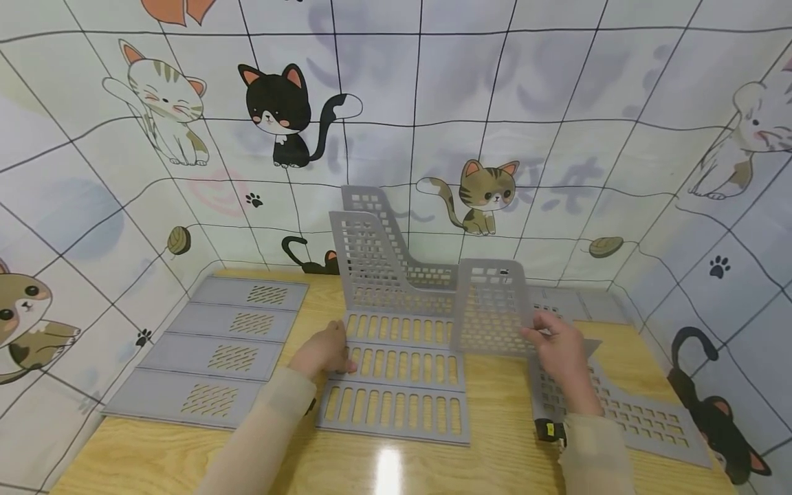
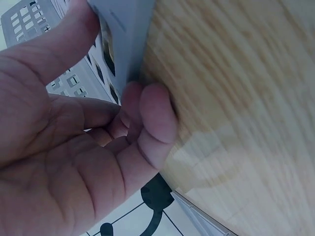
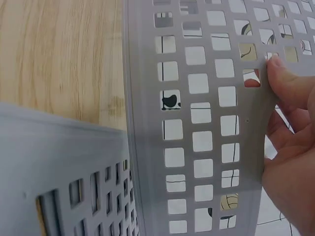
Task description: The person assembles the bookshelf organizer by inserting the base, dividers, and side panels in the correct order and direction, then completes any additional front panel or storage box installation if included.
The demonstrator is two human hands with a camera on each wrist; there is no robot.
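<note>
My left hand is at the left edge of the grey slotted plastic panel, which lies on the table in three sections. In the left wrist view, its thumb lies on the panel's edge and the other fingers are curled against the edge near the wood. With thumb and fingers, my right hand pinches the right edge of a grey perforated end panel, which stands tilted upright. Two perforated side panels, tall at the left and low at the right, stand upright behind the slotted panel.
Flat at the left lies a grey sheet of several sections with slanted slots. Another perforated panel lies at the right, partly behind my right arm. Behind the table hangs a cat-printed backdrop.
</note>
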